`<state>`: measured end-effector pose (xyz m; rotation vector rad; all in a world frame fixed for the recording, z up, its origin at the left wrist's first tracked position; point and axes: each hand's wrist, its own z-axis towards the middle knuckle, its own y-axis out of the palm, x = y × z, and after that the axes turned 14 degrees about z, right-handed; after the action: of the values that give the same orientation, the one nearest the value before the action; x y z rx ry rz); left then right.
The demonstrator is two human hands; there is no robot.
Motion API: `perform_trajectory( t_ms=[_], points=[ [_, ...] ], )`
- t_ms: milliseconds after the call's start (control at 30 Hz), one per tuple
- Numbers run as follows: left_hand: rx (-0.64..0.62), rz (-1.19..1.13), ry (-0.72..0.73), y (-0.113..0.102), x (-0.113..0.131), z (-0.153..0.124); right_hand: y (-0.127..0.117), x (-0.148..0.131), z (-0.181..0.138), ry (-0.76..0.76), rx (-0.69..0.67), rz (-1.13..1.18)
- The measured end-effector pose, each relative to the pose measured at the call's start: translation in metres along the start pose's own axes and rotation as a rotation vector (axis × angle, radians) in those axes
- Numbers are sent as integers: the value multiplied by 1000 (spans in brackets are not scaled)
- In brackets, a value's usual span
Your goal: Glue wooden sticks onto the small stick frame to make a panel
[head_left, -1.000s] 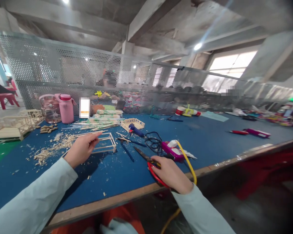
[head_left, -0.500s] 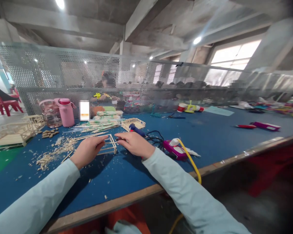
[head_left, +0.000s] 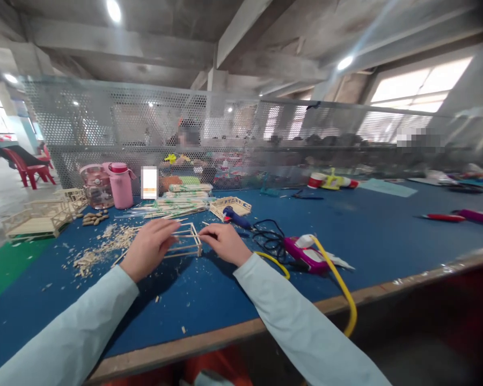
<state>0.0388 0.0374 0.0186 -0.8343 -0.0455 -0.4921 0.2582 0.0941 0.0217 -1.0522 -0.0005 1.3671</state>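
A small open frame of thin wooden sticks [head_left: 199, 247] stands on the blue table between my hands. My left hand [head_left: 149, 250] is closed around its left end, with fingers bent over the top; the hand hides that end. At the right corner post, my right hand [head_left: 227, 243] pinches the tip of a thin stick that lies across the frame; most of its fingertips are hidden. Behind my right hand a blue glue gun [head_left: 235, 217] rests against a flat wooden-stick tray [head_left: 221, 207].
Wood scraps [head_left: 100, 249] and peanuts [head_left: 94, 217] lie to the left, near finished stick models [head_left: 36, 220]. Bundled sticks [head_left: 185, 198] and a pink bottle [head_left: 121, 186] stand behind. A purple power strip [head_left: 306, 254] with a yellow cable [head_left: 342, 284] is at right. A perforated screen [head_left: 153, 118] borders the back.
My view has turned slightly left, so things sit further right. My right fingers have drawn together at the frame's corner post. My left hand stays at the frame's left end.
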Motion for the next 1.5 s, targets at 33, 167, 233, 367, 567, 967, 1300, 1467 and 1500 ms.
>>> perform_trajectory(
  t_ms=[33,167,233,367,567,967,1300,1467,1500],
  points=[
    [30,-5,-71,-6,-6,0,-1,3,0,12,11,4],
    [-23,-58,-382,-22,-40,-3,-4,13,0,44,-28,32],
    [-164,-141,-461,-21,-52,-8,-2,15,-1,48,-63,48],
    [-365,-333,-569,-15,-52,-15,4,15,-1,43,-96,59],
    [-418,-516,-673,-16,-32,-18,11,17,-1,25,-111,44],
    [-432,-808,-955,-12,-20,-18,12,18,0,29,-114,36],
    [-422,-855,-1103,-8,-23,-15,15,19,2,150,-79,100],
    [-408,-845,-1124,-5,-24,-15,17,19,3,218,-48,165],
    [-404,-842,-1126,-5,-24,-15,17,20,3,233,-39,181]
  ],
)
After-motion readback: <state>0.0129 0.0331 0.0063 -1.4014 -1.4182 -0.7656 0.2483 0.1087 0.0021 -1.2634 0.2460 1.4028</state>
